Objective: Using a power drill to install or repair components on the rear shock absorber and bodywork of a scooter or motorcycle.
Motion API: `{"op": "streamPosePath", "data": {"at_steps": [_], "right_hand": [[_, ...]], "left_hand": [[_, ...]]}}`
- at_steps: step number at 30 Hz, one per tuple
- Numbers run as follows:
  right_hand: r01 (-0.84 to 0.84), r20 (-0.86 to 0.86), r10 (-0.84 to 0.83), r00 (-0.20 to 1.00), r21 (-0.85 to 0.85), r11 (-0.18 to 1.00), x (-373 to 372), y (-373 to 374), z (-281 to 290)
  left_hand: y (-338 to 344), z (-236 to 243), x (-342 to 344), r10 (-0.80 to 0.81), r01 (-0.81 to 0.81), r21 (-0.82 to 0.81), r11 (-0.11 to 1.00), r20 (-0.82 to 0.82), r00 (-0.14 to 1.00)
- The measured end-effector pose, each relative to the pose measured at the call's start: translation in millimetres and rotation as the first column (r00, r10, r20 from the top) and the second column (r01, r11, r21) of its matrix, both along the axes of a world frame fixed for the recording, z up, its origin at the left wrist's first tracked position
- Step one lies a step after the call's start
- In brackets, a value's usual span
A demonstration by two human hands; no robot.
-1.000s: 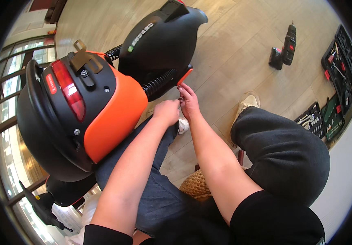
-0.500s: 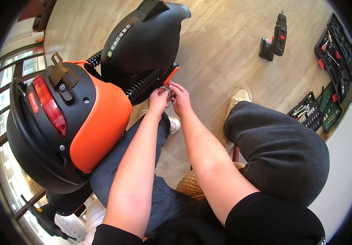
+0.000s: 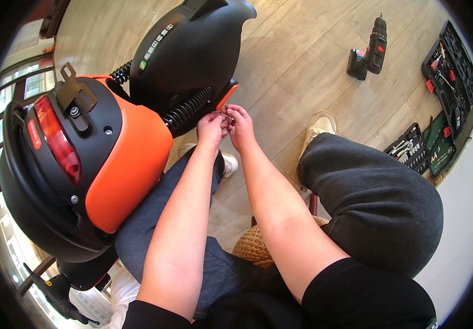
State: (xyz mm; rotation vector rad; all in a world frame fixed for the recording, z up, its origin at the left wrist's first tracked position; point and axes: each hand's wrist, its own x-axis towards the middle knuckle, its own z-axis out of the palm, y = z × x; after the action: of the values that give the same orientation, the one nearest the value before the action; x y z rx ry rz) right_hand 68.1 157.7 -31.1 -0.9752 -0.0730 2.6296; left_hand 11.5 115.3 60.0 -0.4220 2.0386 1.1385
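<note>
My left hand [image 3: 211, 129] and my right hand [image 3: 238, 122] meet fingertip to fingertip, both closed in a pinch. Something small and dark sits between the fingers, too small to name. Just beyond them is an orange strip [image 3: 226, 96] at the lower end of a black rear mudguard [image 3: 192, 52]. A black coil spring [image 3: 190, 106] of the shock absorber slants down close to my left hand. To the left lies the orange and black scooter body [image 3: 132, 159] with its red tail light [image 3: 57, 137] and a metal bracket [image 3: 76, 93].
A cordless drill [image 3: 376, 49] lies on the wooden floor [image 3: 297, 66] at the far right. Beyond it stand an open black tool case [image 3: 449, 82] and a socket set [image 3: 410, 148]. A woven stool [image 3: 252, 247] shows between my legs. At lower left is a black handlebar-like part [image 3: 61, 293].
The scooter has shifted slightly left in view. My hands stay close together beside the orange strip, the right fingers bent a little more toward the left hand.
</note>
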Motion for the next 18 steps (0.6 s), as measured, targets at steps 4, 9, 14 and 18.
{"op": "streamPosePath", "data": {"at_steps": [4,9,14,18], "right_hand": [[-0.025,0.023,0.024,0.999,0.038,0.999,2.7,1.0,-7.5],[-0.141,0.138,0.129,0.982,0.084,0.986,-4.6,-3.2,-2.6],[-0.321,0.471,0.188,0.862,0.22,0.921,2.2,5.9,-38.2],[-0.594,0.912,-0.003,0.409,0.269,0.758,6.1,13.5,-36.2]], "left_hand": [[1.9,-5.9,3.3,-0.03,0.028,-0.056,0.998,-0.039,0.999],[-22.3,-14.7,-12.8,-0.404,0.248,-0.405,0.88,-0.365,0.839],[0.6,0.9,9.8,-0.541,0.229,-0.573,0.787,-0.463,0.702],[2.6,11.2,12.8,-0.521,0.178,-0.581,0.794,-0.5,0.691]]}}
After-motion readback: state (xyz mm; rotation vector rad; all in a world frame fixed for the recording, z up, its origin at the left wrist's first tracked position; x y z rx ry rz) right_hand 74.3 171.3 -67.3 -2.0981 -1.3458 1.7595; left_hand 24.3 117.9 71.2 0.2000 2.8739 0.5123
